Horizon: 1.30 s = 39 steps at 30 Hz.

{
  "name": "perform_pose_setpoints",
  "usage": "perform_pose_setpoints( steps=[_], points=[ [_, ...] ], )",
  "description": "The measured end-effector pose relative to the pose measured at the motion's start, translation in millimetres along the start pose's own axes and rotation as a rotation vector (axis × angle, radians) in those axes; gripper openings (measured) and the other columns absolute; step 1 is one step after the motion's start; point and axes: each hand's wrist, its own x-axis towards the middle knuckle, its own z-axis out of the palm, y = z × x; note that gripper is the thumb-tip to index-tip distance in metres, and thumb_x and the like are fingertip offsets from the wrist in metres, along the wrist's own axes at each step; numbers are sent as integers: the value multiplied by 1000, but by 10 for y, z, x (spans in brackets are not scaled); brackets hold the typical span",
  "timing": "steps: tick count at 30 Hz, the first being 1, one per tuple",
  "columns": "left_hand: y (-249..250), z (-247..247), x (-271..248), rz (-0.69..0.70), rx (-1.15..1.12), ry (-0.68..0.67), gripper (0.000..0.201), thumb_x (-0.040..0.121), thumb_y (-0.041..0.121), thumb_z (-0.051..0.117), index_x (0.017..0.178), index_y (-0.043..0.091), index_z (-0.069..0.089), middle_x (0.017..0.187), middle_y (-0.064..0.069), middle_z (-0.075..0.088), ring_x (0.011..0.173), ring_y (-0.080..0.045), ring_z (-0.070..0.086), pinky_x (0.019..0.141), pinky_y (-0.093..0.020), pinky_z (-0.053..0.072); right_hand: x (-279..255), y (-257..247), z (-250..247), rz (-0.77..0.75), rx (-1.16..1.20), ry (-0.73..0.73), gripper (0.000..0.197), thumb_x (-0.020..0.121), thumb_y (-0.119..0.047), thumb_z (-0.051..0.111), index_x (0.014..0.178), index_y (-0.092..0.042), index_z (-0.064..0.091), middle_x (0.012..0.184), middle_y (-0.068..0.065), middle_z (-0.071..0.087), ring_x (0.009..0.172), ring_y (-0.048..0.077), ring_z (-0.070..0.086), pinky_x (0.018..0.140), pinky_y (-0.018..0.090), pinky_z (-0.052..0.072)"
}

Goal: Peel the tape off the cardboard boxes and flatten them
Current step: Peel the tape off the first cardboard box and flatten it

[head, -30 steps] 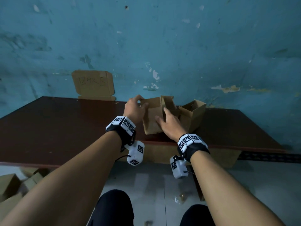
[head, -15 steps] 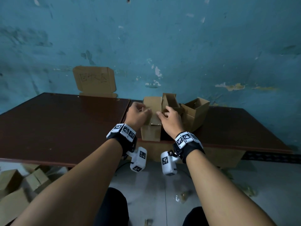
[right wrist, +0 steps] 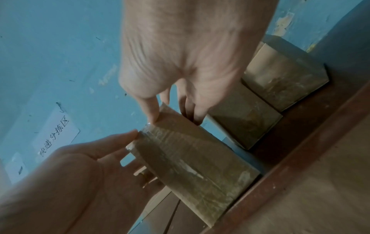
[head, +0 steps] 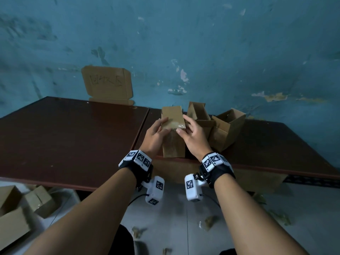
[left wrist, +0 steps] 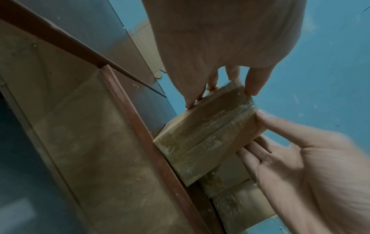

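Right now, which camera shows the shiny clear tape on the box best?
The left wrist view: the clear shiny tape runs along the small brown cardboard box, close up. The right wrist view shows it too, more blurred; the head view shows only a small glossy patch.

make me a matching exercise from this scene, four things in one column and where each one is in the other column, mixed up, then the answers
Things:
1. taped box
2. open box
3. flat cardboard sign
4. tape scraps

Places:
A. leaning on the blue wall
B. on the floor
C. between the left hand and right hand, at the table's near edge
D. on the table, farthest right

Pairs: 1-C, 2-D, 3-A, 4-B
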Motion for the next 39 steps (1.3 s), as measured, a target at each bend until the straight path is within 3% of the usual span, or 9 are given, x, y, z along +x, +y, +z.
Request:
perform_pose_setpoints(
  steps=[4, 7, 10, 18, 23, 27, 31, 35, 39],
  points=[
    [-140, 42, 97, 161, 115, 22, 27, 106, 8, 62, 131, 14, 70, 134, -8, 68, 121, -19, 68, 93, -24, 58, 113, 138, 9, -86, -98, 87, 39, 97, -27, 74, 136, -28, 69, 133, -6, 71, 126, 12, 66, 109, 44, 54],
    [-193, 43, 161, 240, 192, 40, 24, 106, 10, 63, 129, 15, 71, 126, 5, 70, 112, -3, 69, 93, -20, 56, 180, 182, 24, -101, -111, 122, 35, 98, -28, 75, 133, -26, 72, 130, -6, 72, 124, 11, 66, 108, 43, 55],
    [-223, 52, 253, 269, 220, 51, 24, 106, 7, 62, 128, 8, 71, 118, 13, 70, 105, 1, 70, 90, -21, 58, 255, 212, 31, -113, -127, 150, 33, 98, -26, 75, 130, -25, 73, 128, -5, 73, 120, 12, 67, 105, 43, 56],
    [-298, 75, 408, 319, 251, 50, 24, 105, -1, 60, 128, -3, 67, 115, 6, 69, 100, 9, 69, 81, -12, 54, 414, 300, 56, -158, -151, 201, 24, 97, -20, 75, 121, -23, 75, 118, -8, 75, 111, 12, 70, 97, 42, 59],
    [-278, 48, 429, 310, 202, 73, 23, 103, 0, 64, 126, -5, 64, 117, -6, 71, 99, 2, 72, 79, -15, 56, 474, 309, 64, -151, -88, 195, 19, 95, -17, 78, 114, -23, 76, 113, -6, 76, 109, 11, 71, 96, 41, 60],
    [-270, 27, 384, 316, 195, 105, 19, 99, -1, 69, 118, -5, 65, 124, -15, 70, 103, 4, 70, 85, -15, 55, 439, 311, 13, -137, -26, 181, 14, 95, -18, 77, 106, -28, 77, 110, -9, 77, 109, 8, 71, 98, 40, 60],
    [-251, 3, 358, 279, 158, 119, 15, 95, 1, 76, 108, 1, 69, 119, 0, 73, 120, 7, 65, 104, -27, 54, 350, 283, -2, -149, 23, 211, 10, 96, -13, 75, 101, -22, 78, 105, -11, 76, 104, 0, 70, 97, 29, 58],
    [-217, -17, 341, 211, 54, 69, 13, 96, -5, 72, 104, 2, 66, 119, 1, 74, 138, -11, 59, 114, -39, 52, 287, 250, 35, -147, 1, 234, 7, 95, -8, 76, 95, -15, 78, 100, -12, 74, 96, -15, 64, 84, 9, 50],
    [-189, -54, 327, 157, 19, 47, 10, 99, -4, 68, 101, 6, 67, 127, -8, 73, 144, -9, 53, 119, -43, 47, 272, 231, 50, -135, -15, 215, 11, 94, -7, 77, 92, -18, 76, 101, -12, 73, 100, -12, 65, 91, 19, 53]
  ],
)
